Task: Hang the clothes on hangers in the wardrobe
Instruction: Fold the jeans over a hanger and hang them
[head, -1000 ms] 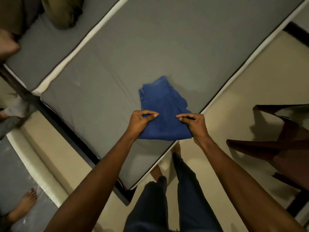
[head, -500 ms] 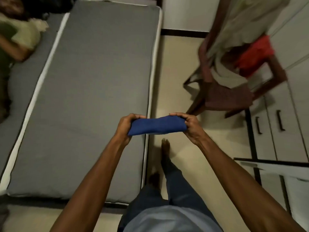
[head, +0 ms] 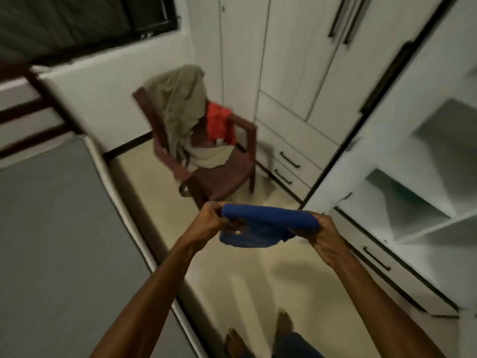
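Note:
A folded blue garment (head: 263, 226) hangs in the air between my two hands, above the cream floor. My left hand (head: 210, 222) grips its left end, fingers curled under the cloth. My right hand (head: 321, 232) grips its right end. To the right stands the white wardrobe (head: 402, 140), one door open onto white shelves (head: 426, 220). No hanger is in view.
A brown chair (head: 219, 177) stands ahead by the wall, draped with an olive cloth (head: 178, 99) and a red cloth (head: 220, 122). A grey mattress (head: 59, 241) lies on the left. Wardrobe drawers (head: 289, 161) with black handles sit low. My bare feet (head: 258, 334) are on the floor.
I lifted the folded blue garment off the mattress with both hands and turned right, from the bed toward the chair and the wardrobe. Both hands kept their grip.

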A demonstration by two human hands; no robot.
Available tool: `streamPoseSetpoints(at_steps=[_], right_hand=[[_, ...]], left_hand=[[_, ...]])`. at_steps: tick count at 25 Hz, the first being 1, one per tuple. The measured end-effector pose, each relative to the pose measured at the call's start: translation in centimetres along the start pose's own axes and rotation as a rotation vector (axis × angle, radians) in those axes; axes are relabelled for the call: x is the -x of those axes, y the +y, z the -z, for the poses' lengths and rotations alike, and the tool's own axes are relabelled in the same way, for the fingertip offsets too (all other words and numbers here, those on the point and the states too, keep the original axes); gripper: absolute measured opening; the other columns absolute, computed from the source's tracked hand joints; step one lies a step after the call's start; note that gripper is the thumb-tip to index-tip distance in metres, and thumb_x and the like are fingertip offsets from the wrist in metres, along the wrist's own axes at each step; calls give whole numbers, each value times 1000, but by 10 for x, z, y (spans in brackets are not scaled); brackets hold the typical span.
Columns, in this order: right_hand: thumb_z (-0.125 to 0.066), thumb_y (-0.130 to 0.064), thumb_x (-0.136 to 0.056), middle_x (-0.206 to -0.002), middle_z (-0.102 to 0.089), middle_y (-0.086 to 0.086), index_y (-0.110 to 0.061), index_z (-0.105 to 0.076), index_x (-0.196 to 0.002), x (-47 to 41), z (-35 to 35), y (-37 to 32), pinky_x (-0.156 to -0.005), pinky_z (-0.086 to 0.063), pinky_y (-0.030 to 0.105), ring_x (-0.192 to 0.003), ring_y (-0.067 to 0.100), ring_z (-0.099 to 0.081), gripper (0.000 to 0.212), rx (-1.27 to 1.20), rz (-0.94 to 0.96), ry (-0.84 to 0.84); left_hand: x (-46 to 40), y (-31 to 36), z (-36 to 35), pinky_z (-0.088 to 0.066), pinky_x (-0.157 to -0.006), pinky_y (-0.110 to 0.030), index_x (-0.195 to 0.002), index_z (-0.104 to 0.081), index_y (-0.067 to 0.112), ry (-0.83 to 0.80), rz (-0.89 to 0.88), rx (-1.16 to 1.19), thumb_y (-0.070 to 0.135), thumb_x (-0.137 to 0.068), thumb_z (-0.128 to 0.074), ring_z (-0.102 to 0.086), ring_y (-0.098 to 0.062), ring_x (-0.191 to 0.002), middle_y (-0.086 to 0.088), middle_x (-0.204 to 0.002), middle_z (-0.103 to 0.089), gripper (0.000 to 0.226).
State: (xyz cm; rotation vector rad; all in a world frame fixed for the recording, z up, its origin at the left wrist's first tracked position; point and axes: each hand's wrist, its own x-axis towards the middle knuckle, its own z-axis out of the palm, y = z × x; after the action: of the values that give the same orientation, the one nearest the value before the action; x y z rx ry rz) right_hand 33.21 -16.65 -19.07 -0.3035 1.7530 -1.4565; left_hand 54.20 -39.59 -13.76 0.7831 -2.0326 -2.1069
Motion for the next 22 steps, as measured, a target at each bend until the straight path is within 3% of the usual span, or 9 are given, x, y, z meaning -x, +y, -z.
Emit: streamPoseSetpoints(at_steps=[2, 3, 5, 6, 8, 10, 13, 17, 22], right_hand=[[-73, -3, -90, -92, -80, 8, 0, -76, -99, 17, 43, -8, -77, -61, 25, -86, 14, -76, 10, 95, 92, 151], [-78, -7, -86, -87, -79, 11, 0, -77, -91, 24, 62, -13, -73, -61, 24, -83, 18, -77, 9, 144, 118, 196], [-80, -6, -84, -81, -77, 18, 3, -76, -84, 39, 114, -24, -75, -63, 38, -79, 30, -76, 10, 176, 195, 262], [-80, -3, -83, -81, -76, 22, 5, -75, -84, 48, 136, -32, -77, -63, 46, -78, 34, -76, 9, 165, 230, 286], [-80, 4, -80, -85, -74, 28, 10, -74, -89, 68, 182, -49, -76, -63, 48, -80, 40, -75, 12, 35, 304, 378], [-79, 8, -77, -91, -74, 29, 12, -75, -94, 89, 228, -67, -78, -64, 46, -86, 43, -75, 18, -50, 364, 448], [-68, 13, -83, -88, -74, 30, 12, -75, -93, 104, 295, -85, -77, -64, 44, -84, 46, -74, 13, -52, 425, 536], [-63, 13, -88, -85, -76, 24, 7, -76, -93, 116, 379, -110, -69, -62, 35, -78, 39, -75, 15, -27, 520, 695], [-73, 12, -81, -86, -76, 24, 8, -76, -91, 111, 466, -155, -75, -62, 33, -81, 33, -76, 11, -149, 646, 814]], left_hand=[[-25, 27, -43, -56, -59, -27, -99, -71, -11, -50, -62, -98, 3, -94, -69, -74, -31, -77, -30, -89, -73, 15], [-36, 36, -64, -56, -57, -28, -96, -71, -12, -62, -82, -122, 10, -97, -69, -74, -31, -74, -31, -86, -73, 21], [-61, 58, -114, -60, -65, -37, -97, -71, -5, -135, -81, -149, 27, -97, -70, -75, -34, -75, -25, -84, -74, 32], [-71, 68, -136, -60, -66, -41, -97, -72, -1, -171, -90, -163, 35, -96, -71, -74, -37, -73, -22, -81, -74, 36], [-95, 86, -180, -57, -62, -44, -86, -70, 7, -227, -147, -209, 58, -87, -72, -68, -37, -64, -15, -71, -70, 50], [-118, 105, -228, -55, -60, -39, -73, -68, 19, -189, -315, -402, 80, -81, -59, -68, -22, -59, -1, -61, -67, 62], [-140, 137, -295, -54, -55, -30, -66, -65, 27, -76, -534, -585, 73, -90, -52, -65, -5, -52, 7, -53, -65, 54], [-172, 189, -387, -59, -68, -36, -67, -66, 19, -127, -581, -526, 53, -99, -58, -67, -9, -49, 4, -53, -68, 48], [-230, 249, -483, -61, -67, -43, -72, -70, 16, -153, -677, -426, 56, -98, -59, -70, -11, -55, 3, -57, -71, 49]])
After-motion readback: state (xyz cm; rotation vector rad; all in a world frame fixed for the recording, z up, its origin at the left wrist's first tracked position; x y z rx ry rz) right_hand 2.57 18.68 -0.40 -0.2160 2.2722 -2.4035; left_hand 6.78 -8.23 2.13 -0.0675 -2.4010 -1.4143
